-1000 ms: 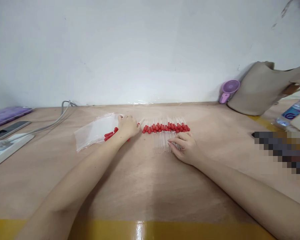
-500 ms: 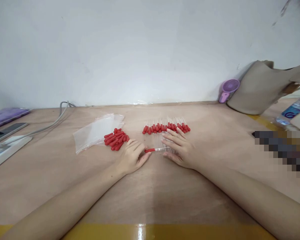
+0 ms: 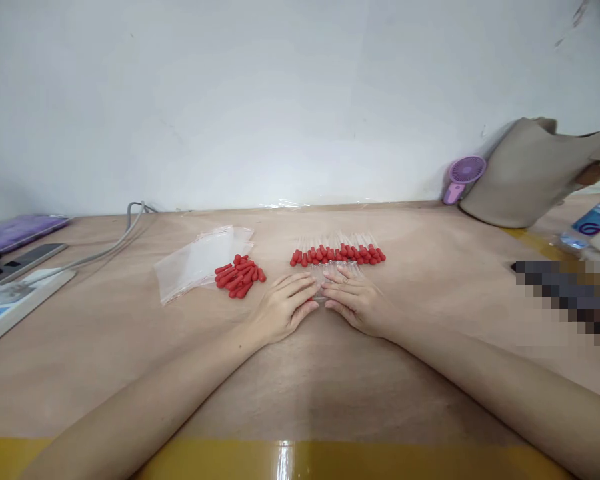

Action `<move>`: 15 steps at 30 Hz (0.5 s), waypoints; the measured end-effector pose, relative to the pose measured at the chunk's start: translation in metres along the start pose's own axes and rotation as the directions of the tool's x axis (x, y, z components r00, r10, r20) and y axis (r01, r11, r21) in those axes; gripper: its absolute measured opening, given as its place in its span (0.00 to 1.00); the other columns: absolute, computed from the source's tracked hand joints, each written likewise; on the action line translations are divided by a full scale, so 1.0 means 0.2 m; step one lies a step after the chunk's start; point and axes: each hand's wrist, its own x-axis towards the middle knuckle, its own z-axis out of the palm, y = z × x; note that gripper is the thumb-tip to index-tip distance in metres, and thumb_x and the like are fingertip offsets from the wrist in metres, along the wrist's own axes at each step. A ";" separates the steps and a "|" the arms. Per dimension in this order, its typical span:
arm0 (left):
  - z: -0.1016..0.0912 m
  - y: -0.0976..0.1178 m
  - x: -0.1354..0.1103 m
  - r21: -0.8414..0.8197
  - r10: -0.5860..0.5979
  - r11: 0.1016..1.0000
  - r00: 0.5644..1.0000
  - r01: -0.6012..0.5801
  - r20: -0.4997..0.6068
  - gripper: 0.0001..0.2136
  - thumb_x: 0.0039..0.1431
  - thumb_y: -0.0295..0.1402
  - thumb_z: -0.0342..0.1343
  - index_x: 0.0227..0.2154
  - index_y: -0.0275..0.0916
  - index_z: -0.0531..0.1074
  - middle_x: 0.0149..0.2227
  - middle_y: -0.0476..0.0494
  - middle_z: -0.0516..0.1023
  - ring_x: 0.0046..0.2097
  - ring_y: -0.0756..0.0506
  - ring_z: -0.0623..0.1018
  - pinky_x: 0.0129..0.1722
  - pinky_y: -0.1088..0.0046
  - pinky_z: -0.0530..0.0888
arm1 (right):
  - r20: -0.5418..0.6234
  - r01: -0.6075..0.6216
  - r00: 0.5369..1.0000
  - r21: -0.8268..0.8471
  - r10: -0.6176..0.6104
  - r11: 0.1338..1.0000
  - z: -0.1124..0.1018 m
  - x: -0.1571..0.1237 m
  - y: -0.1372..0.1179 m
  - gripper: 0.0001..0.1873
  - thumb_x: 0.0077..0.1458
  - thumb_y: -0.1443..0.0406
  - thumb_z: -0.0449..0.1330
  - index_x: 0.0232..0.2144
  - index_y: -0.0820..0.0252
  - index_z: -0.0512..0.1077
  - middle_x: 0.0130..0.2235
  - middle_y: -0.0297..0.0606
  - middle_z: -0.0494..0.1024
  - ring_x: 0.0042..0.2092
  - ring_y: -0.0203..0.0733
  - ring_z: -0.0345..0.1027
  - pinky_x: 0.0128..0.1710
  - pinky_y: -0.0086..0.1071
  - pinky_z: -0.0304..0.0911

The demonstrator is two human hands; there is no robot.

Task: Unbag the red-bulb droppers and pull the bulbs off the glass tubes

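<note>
My left hand [image 3: 283, 308] and my right hand [image 3: 359, 303] meet fingertip to fingertip at the middle of the table, pinched on a thin clear dropper tube [image 3: 321, 295] that is mostly hidden between them. Just beyond the fingers lie loose clear glass tubes [image 3: 330, 270]. Behind these runs a row of droppers with red bulbs [image 3: 337, 254]. A small pile of loose red rubber bulbs [image 3: 240, 277] lies to the left of my left hand, beside clear plastic bags [image 3: 200, 260].
At the left edge are a white power strip [image 3: 10, 300], a phone [image 3: 30, 256], a purple item [image 3: 20, 230] and a grey cable [image 3: 105, 248]. At the back right stand a purple mini fan [image 3: 463, 175], a beige bag [image 3: 525, 177] and a water bottle [image 3: 595, 222].
My left hand left the pile of red bulbs and came to the middle carrying one. Both hands have since closed together, and the red bulb seen between them is now hidden.
</note>
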 end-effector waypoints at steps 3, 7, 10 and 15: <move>0.02 -0.01 0.00 0.007 0.045 0.999 0.998 -0.045 -0.048 0.11 0.59 0.31 0.50 0.44 0.38 0.69 0.44 0.43 0.76 0.51 0.46 0.71 0.53 0.62 0.67 | 0.011 -0.023 1.000 0.009 0.023 1.000 0.00 0.02 -0.01 0.13 0.57 0.67 0.53 0.44 0.60 0.70 0.44 0.40 0.76 0.52 0.43 0.64 0.56 0.46 0.58; 0.02 -0.01 -0.01 0.033 0.085 0.996 0.995 -0.083 -0.061 0.11 0.59 0.30 0.50 0.45 0.37 0.68 0.45 0.42 0.76 0.52 0.45 0.71 0.54 0.60 0.66 | 0.014 -0.026 1.000 0.018 0.025 1.000 0.00 0.02 -0.01 0.14 0.57 0.65 0.53 0.45 0.62 0.69 0.46 0.43 0.74 0.54 0.45 0.62 0.54 0.44 0.60; 0.01 -0.01 -0.01 0.036 0.103 0.994 0.994 -0.102 -0.042 0.11 0.59 0.29 0.49 0.44 0.36 0.69 0.45 0.41 0.75 0.53 0.45 0.69 0.55 0.59 0.65 | 0.024 -0.006 1.000 0.051 0.005 0.999 0.01 0.01 0.00 0.14 0.58 0.67 0.52 0.45 0.64 0.69 0.47 0.44 0.74 0.53 0.43 0.64 0.53 0.40 0.62; -0.01 0.01 0.00 0.025 0.135 0.991 0.991 -0.135 -0.015 0.08 0.59 0.28 0.49 0.39 0.34 0.70 0.45 0.41 0.75 0.53 0.45 0.70 0.55 0.60 0.66 | -0.009 0.044 0.999 0.088 -0.044 0.995 0.02 -0.01 0.01 0.12 0.56 0.69 0.53 0.43 0.64 0.69 0.46 0.45 0.74 0.50 0.40 0.67 0.53 0.39 0.63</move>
